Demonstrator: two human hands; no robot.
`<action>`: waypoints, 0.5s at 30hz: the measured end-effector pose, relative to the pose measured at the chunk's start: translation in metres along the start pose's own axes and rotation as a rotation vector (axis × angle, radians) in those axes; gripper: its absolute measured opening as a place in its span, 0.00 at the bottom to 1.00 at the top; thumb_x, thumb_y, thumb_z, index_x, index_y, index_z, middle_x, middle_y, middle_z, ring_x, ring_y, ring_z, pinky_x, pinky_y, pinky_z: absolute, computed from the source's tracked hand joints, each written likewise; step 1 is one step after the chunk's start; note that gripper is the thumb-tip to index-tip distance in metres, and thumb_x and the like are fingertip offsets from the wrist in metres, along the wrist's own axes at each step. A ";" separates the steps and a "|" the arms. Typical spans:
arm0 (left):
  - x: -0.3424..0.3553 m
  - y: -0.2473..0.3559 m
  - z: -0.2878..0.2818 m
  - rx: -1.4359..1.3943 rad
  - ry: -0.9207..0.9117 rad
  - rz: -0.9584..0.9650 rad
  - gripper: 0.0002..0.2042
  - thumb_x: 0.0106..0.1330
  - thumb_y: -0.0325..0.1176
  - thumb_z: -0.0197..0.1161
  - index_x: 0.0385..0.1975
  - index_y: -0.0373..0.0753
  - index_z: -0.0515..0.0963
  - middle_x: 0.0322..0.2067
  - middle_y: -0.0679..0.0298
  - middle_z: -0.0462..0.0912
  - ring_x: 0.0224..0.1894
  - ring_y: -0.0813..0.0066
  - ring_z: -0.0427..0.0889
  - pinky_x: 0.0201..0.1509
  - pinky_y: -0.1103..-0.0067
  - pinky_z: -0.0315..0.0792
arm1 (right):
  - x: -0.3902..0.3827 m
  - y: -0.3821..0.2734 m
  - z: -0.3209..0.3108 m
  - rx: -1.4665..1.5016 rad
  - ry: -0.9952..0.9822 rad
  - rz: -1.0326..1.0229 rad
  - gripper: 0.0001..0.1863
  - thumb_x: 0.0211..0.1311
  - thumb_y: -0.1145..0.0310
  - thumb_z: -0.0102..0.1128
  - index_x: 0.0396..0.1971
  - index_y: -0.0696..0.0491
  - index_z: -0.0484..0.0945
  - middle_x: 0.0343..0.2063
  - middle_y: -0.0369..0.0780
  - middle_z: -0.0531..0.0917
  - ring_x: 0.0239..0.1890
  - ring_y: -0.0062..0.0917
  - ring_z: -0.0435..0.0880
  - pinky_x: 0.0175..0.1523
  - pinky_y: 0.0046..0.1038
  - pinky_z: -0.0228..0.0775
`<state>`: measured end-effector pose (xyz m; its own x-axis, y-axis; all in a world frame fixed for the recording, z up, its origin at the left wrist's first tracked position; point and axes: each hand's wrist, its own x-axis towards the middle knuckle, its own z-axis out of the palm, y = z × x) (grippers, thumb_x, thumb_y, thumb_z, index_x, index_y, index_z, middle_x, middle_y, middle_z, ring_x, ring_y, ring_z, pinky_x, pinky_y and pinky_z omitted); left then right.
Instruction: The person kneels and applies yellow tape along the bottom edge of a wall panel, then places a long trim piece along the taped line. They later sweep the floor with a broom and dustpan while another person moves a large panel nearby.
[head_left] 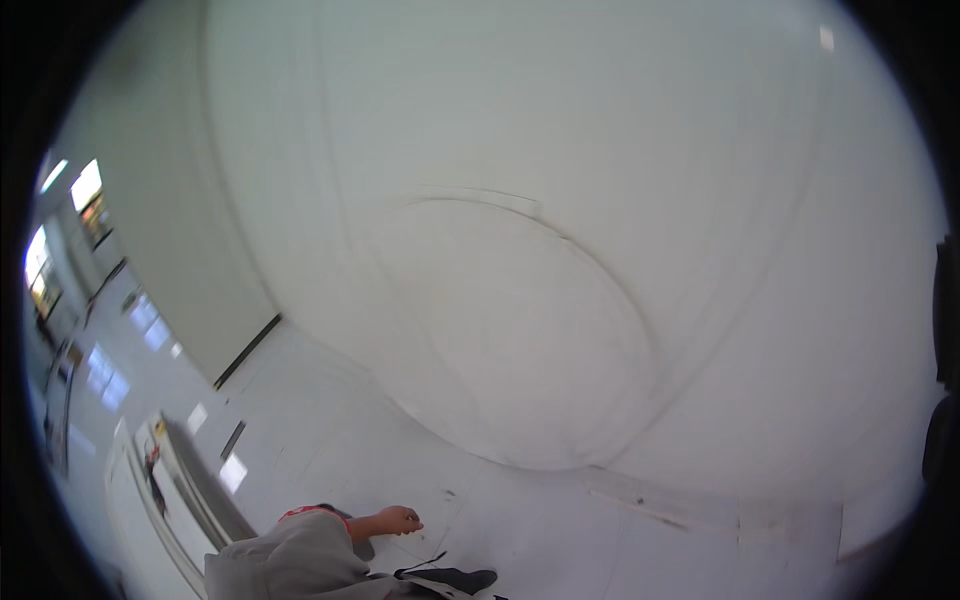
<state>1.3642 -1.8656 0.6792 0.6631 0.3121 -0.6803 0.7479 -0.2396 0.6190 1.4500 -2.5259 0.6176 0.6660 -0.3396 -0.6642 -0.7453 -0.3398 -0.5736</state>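
Observation:
My left hand (402, 520) is low in the head view, its forearm coming out of a sleeve with red trim beside grey clothing (285, 565). Its fingers are curled; whether they hold anything is too small to make out. Below it a black shoe (465, 578) stands on the pale tiled floor (570, 530). My right hand is not in view. A large off-white wall (620, 130) with a faint curved raised outline (610, 275) fills most of the picture above the hand.
Pale flat boards (145, 500) with small items on them lie at the lower left. A wall edge with a dark base strip (248, 350) borders a glossy floor stretching back to bright windows (88, 185) at the far left.

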 end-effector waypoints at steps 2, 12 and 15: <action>-0.010 0.009 -0.009 -0.031 0.108 -0.030 0.24 0.65 0.54 0.61 0.47 0.38 0.81 0.29 0.63 0.84 0.29 0.73 0.82 0.35 0.74 0.77 | 0.018 -0.084 0.008 0.067 -0.074 -0.091 0.24 0.62 0.69 0.60 0.58 0.57 0.70 0.41 0.46 0.81 0.43 0.34 0.79 0.41 0.37 0.77; -0.015 0.152 -0.089 -0.205 0.588 0.223 0.20 0.68 0.43 0.61 0.52 0.34 0.76 0.43 0.54 0.86 0.44 0.59 0.84 0.49 0.70 0.76 | -0.009 -0.542 0.185 -0.464 -0.248 -1.063 0.25 0.65 0.67 0.59 0.59 0.63 0.71 0.53 0.52 0.78 0.50 0.38 0.79 0.51 0.34 0.75; -0.037 0.167 -0.094 -0.263 0.714 0.190 0.20 0.68 0.43 0.62 0.52 0.34 0.77 0.42 0.54 0.86 0.44 0.60 0.85 0.49 0.70 0.76 | -0.095 -0.654 0.220 -0.449 -0.260 -1.201 0.27 0.67 0.64 0.59 0.61 0.62 0.70 0.56 0.53 0.78 0.55 0.42 0.78 0.61 0.35 0.69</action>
<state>1.4620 -1.8306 0.8448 0.5322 0.8246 -0.1919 0.5328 -0.1501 0.8328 1.8676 -2.0786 0.9499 0.8408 0.5395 0.0453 0.4148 -0.5882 -0.6942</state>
